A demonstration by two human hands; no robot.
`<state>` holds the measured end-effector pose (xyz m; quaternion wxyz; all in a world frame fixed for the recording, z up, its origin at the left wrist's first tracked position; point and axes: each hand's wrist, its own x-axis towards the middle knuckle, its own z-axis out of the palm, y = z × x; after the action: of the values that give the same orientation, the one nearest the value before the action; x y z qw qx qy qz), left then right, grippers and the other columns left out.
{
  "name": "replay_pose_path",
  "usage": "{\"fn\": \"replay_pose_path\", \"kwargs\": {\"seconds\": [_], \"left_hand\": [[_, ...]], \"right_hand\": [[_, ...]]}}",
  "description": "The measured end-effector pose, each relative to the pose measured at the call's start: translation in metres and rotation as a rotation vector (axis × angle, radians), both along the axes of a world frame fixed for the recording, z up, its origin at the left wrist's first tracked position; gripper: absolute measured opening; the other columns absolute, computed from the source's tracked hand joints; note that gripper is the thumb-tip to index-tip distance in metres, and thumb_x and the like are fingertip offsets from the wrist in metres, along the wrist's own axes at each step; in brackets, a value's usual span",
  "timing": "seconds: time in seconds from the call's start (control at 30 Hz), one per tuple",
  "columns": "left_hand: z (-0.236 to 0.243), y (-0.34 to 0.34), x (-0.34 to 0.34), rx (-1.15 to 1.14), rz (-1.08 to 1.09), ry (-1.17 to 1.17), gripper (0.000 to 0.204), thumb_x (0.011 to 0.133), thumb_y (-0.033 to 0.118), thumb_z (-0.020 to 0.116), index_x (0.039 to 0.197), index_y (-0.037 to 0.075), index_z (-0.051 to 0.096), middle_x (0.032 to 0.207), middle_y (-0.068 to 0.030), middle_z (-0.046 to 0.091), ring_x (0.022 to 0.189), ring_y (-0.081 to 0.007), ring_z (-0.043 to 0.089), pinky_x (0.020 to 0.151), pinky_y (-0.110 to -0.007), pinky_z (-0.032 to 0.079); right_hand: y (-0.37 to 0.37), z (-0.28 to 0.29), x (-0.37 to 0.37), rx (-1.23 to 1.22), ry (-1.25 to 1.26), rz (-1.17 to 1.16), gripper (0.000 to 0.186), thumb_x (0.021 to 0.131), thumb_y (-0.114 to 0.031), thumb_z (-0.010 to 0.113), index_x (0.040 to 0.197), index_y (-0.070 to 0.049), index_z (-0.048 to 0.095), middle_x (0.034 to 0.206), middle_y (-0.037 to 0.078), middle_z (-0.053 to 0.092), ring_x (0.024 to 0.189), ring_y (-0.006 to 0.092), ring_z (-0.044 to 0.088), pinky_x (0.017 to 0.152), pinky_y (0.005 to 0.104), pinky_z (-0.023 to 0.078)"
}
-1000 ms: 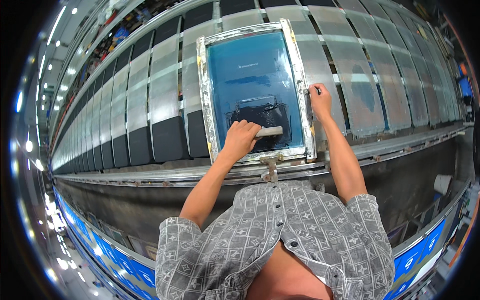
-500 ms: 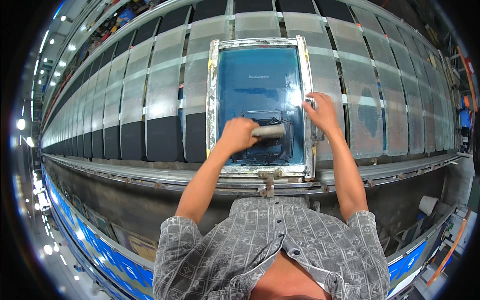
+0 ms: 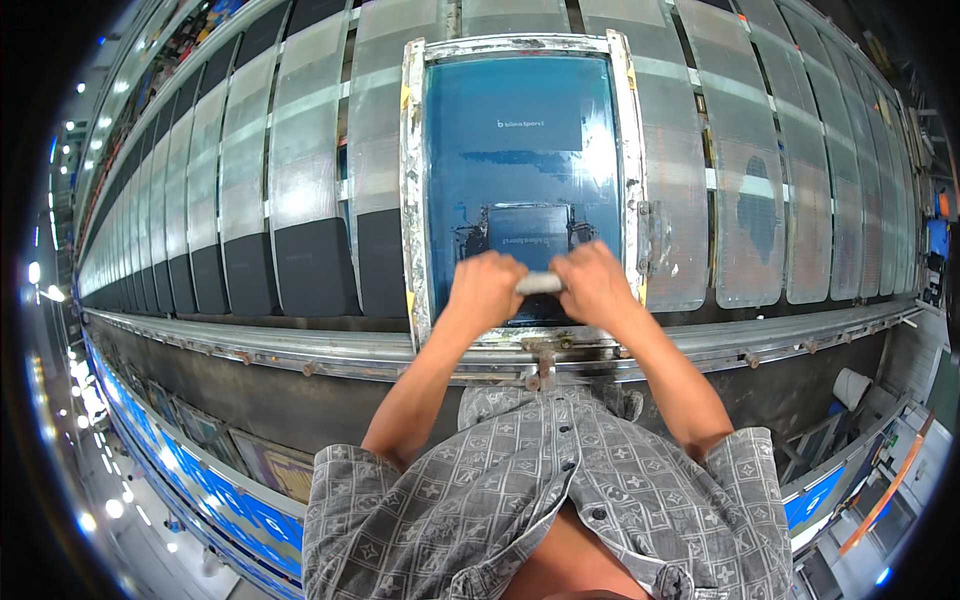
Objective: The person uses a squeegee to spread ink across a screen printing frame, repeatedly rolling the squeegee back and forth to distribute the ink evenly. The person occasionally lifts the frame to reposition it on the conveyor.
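Note:
A screen-printing frame (image 3: 414, 200) with worn pale edges and a blue mesh (image 3: 510, 95) lies across the pallets before me. My left hand (image 3: 488, 288) and my right hand (image 3: 594, 284) are both closed on a squeegee (image 3: 541, 284), one at each end of its pale handle. The squeegee is at the near part of the mesh; its blade is mostly hidden under my hands. Dark ink (image 3: 470, 240) is smeared on the mesh around a rectangular area just beyond the squeegee.
A long row of pallets runs left and right; those on the left bear dark fabric pieces (image 3: 312, 265). One pallet on the right has a dark stain (image 3: 757, 210). A metal rail (image 3: 300, 350) with a clamp (image 3: 541, 366) passes along my side. A white roll (image 3: 851, 387) stands lower right.
My right hand has left the frame's right edge and taken hold of the squeegee with my left. The squeegee is now nearer me, and the frame appears larger and farther up in view.

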<state>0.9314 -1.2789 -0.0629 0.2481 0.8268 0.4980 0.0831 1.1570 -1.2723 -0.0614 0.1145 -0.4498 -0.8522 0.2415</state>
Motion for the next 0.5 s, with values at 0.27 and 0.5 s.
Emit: {"fn": "replay_pose_path", "kwargs": {"seconds": [0.27,0.5], "left_hand": [[0.015,0.099,0.000,0.033,-0.031,0.095,0.020,0.074,0.024,0.083,0.089,0.013,0.077,0.086,-0.0136,0.075,0.085,-0.0368,0.073,0.075,-0.051,0.059],[-0.001,0.031,-0.002,-0.007,0.011,0.000,0.021,0.071,0.021,0.086,0.088,0.012,0.077,0.083,-0.0099,0.073,0.079,-0.0345,0.070,0.071,-0.047,0.056]], "right_hand": [[0.089,0.009,-0.002,-0.079,-0.027,-0.074,0.020,0.081,-0.025,0.080,0.086,-0.008,0.070,0.079,0.017,0.072,0.082,0.0393,0.070,0.077,0.0514,0.050],[0.032,-0.001,-0.003,-0.034,-0.024,0.001,0.015,0.077,-0.017,0.080,0.084,-0.009,0.069,0.074,0.014,0.069,0.078,0.0357,0.068,0.076,0.0462,0.049]]}}
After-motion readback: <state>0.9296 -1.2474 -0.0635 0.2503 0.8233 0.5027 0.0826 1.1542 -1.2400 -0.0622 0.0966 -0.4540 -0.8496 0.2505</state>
